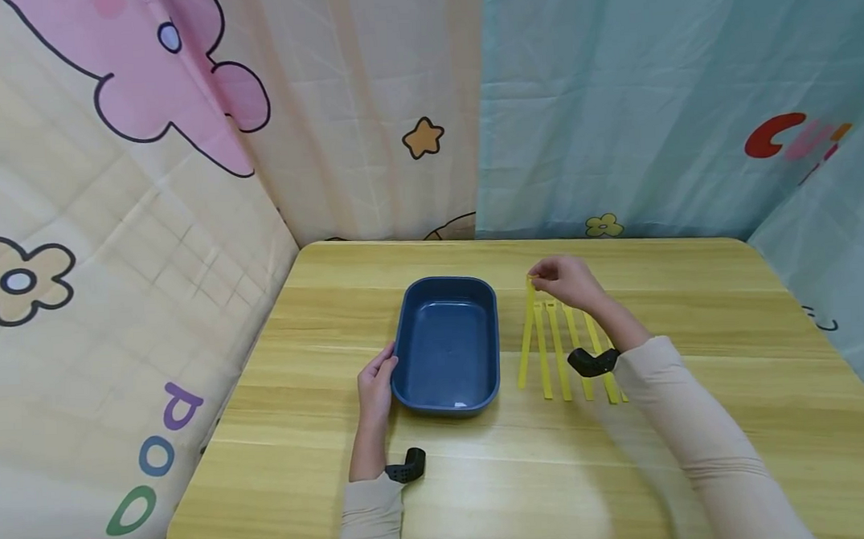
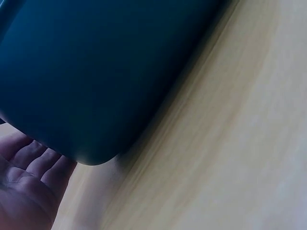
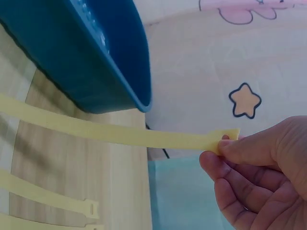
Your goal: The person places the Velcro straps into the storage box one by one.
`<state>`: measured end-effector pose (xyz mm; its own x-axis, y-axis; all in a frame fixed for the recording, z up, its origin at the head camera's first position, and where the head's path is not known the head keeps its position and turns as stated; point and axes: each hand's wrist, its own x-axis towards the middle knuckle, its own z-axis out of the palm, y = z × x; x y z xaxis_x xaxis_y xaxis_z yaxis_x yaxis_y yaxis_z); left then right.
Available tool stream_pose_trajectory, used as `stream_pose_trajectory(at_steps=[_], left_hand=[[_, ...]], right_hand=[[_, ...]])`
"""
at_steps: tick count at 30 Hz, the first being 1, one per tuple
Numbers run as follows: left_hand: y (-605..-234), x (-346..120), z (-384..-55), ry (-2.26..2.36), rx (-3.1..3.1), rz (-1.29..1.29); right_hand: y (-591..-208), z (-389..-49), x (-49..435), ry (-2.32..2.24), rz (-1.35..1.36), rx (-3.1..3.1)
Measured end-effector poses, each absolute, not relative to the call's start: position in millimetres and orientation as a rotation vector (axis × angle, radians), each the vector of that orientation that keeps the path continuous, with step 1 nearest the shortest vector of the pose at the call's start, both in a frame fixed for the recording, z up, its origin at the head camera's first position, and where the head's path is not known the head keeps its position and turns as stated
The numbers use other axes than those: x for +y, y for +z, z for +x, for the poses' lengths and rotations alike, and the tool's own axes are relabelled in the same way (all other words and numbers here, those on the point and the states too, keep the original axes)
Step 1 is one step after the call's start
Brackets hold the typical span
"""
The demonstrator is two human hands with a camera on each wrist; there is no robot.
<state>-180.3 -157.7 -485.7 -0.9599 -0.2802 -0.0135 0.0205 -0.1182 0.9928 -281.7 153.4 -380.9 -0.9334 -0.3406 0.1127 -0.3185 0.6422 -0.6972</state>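
Blue tub [image 1: 446, 353] sits on tabletop [image 1: 318, 323] a bit L of ctr, nearer far edge. L hand [image 1: 374, 386] at tub's L side, fingers nearly straight & touching it; tips hidden in wrist view, can't tell if it grips. R hand [image 1: 568, 281] pinches one end of yellow strip [image 1: 526, 338] btwn thumb & index, other fingers curled; strip slants down just R of tub. At least 5 more strips [image 1: 557, 344] lie in a row further toward R edge, some partly behind R arm [image 1: 621, 325].
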Motion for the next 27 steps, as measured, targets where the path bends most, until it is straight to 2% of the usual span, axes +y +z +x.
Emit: stream_pose_trajectory(at_steps=[27], left_hand=[[-485, -158, -182, -2.209, -1.946, 0.337]], right_hand=[[-314, -236, 147, -1.18, -0.81, 3.147]])
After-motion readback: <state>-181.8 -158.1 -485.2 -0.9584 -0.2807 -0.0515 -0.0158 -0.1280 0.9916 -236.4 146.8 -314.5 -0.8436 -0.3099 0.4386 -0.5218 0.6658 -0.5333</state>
